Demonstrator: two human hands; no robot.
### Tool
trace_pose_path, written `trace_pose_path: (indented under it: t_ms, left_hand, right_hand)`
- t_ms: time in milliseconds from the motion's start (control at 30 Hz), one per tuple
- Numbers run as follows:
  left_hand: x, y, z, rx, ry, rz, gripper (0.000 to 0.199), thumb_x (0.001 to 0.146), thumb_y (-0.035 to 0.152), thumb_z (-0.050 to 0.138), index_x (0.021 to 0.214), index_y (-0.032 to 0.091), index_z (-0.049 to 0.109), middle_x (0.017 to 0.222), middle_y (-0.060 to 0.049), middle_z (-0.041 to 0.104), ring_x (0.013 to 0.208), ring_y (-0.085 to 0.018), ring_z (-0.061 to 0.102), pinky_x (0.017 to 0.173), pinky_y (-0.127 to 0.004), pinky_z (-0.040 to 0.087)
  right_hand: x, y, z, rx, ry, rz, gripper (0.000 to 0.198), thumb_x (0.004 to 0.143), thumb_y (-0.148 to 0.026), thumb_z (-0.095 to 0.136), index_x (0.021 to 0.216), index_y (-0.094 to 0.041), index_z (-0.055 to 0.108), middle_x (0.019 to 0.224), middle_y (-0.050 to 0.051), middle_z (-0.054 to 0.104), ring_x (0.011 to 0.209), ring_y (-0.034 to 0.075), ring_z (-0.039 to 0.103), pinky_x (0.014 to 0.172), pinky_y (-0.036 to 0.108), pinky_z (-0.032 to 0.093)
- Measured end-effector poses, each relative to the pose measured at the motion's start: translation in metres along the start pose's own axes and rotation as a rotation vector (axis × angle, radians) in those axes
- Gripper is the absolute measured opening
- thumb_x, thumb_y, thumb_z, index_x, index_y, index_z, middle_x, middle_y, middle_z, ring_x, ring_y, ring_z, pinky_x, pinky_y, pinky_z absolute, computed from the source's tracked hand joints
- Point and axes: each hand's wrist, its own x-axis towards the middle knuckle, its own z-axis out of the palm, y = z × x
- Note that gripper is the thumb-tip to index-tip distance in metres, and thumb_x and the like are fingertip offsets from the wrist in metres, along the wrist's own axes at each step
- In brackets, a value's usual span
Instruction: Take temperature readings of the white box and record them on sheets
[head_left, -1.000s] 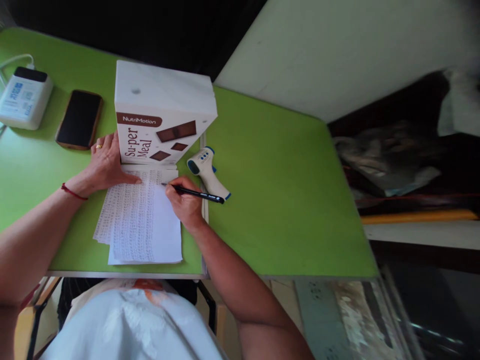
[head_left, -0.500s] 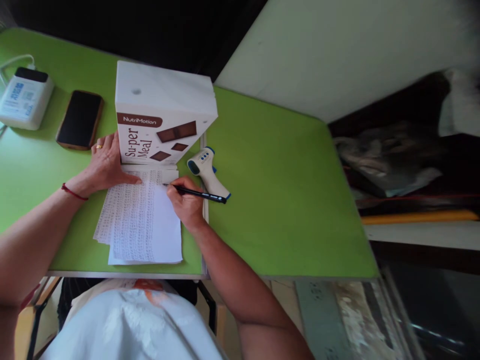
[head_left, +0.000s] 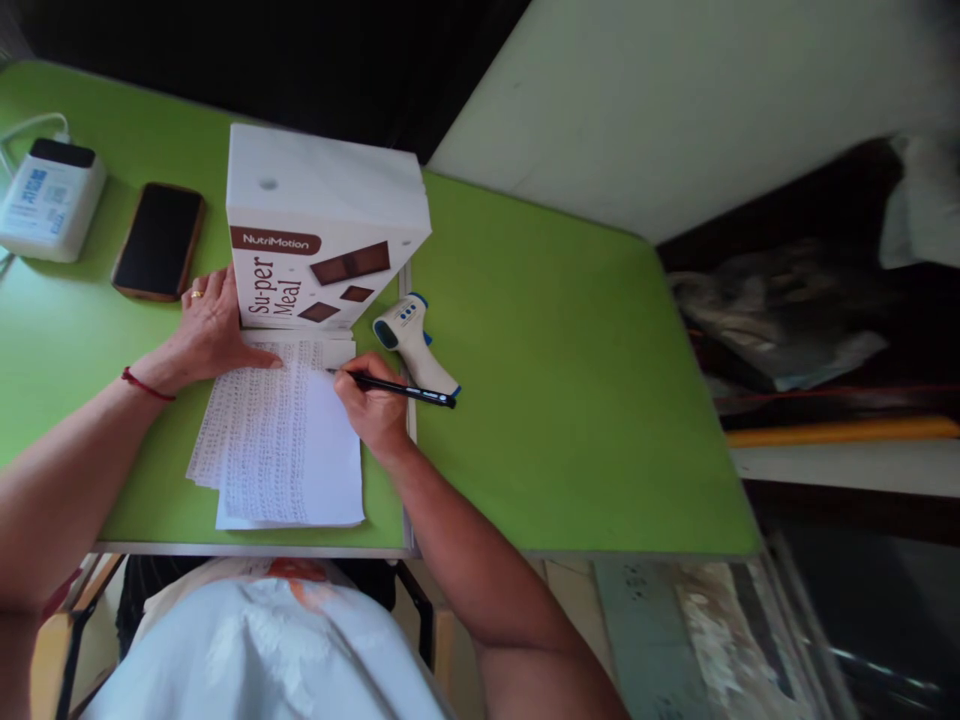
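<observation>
My right hand (head_left: 375,408) grips a black pen (head_left: 409,390), its tip on the top sheet of paper (head_left: 330,460). Rows of small handwriting fill the left and middle of that sheet, while its lower right is blank. Other written sheets (head_left: 205,445) lie underneath, sticking out to the left. With fingers stretched and thumb on the paper's upper left, my left hand (head_left: 214,335) rests flat beside a white box (head_left: 330,190) marked "NutriMotion Su-per Meal". The box stands at the top end of the sheets.
A white infrared thermometer (head_left: 412,340) lies right of the box, close to the pen. Left of the box are a dark phone (head_left: 159,240) and a white power adapter (head_left: 54,200) with a cable. The green table (head_left: 570,400) meets a pale wall (head_left: 600,110).
Almost nothing differs. The pen's back end has shifted very slightly, and the view has moved a touch; my left hand stays in place.
</observation>
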Motion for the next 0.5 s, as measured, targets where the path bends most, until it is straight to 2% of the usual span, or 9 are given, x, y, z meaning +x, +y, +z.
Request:
trace_pose_path:
  t_ms: [133, 233, 333, 400, 500]
  left_hand:
    - [0.0, -0.002, -0.002, -0.015, 0.008, 0.015, 0.125, 0.052, 0.059, 0.095, 0.154, 0.018, 0.035, 0.145, -0.02, 0.049, 0.137, -0.052, 0.043, 0.117, -0.068, 0.03]
    - [0.0, -0.003, -0.005, -0.04, 0.017, 0.039, 0.101, 0.072, 0.054, 0.083, 0.153, 0.018, 0.035, 0.145, -0.019, 0.051, 0.136, -0.048, 0.046, 0.114, -0.067, 0.034]
    - [0.001, -0.004, -0.008, -0.07, 0.019, 0.048, 0.076, 0.086, 0.043, 0.069, 0.152, 0.021, 0.036, 0.145, -0.017, 0.055, 0.136, -0.046, 0.048, 0.112, -0.067, 0.036]
    - [0.001, -0.006, -0.009, -0.095, 0.026, 0.044, 0.072, 0.087, 0.039, 0.065, 0.152, 0.022, 0.037, 0.144, -0.016, 0.058, 0.136, -0.045, 0.048, 0.112, -0.067, 0.037]
    - [0.001, -0.01, -0.009, -0.145, 0.042, 0.06, 0.077, 0.088, 0.045, 0.067, 0.153, 0.02, 0.035, 0.141, -0.016, 0.061, 0.134, -0.045, 0.051, 0.111, -0.067, 0.039]
  right_hand:
    - [0.003, 0.003, -0.009, -0.041, 0.013, -0.128, 0.011, 0.094, -0.031, 0.056, 0.091, -0.024, 0.064, 0.079, 0.001, 0.067, 0.071, 0.017, 0.063, 0.07, 0.033, 0.055]
    - [0.006, 0.008, -0.015, -0.174, -0.058, -0.232, 0.019, 0.098, -0.027, 0.052, 0.102, -0.025, 0.07, 0.093, 0.008, 0.07, 0.089, 0.022, 0.068, 0.084, 0.04, 0.058]
    - [0.007, 0.013, -0.018, -0.361, -0.135, -0.258, 0.027, 0.097, -0.015, 0.049, 0.106, -0.023, 0.074, 0.097, 0.01, 0.069, 0.094, 0.024, 0.066, 0.086, 0.041, 0.057]
    - [0.006, 0.015, -0.018, -0.466, -0.188, -0.273, 0.032, 0.095, -0.008, 0.048, 0.107, -0.022, 0.075, 0.096, 0.01, 0.068, 0.093, 0.024, 0.065, 0.085, 0.04, 0.056]
    - [0.005, 0.014, -0.016, -0.552, -0.231, -0.305, 0.035, 0.094, -0.006, 0.048, 0.107, -0.021, 0.076, 0.091, 0.009, 0.068, 0.087, 0.022, 0.063, 0.082, 0.038, 0.055]
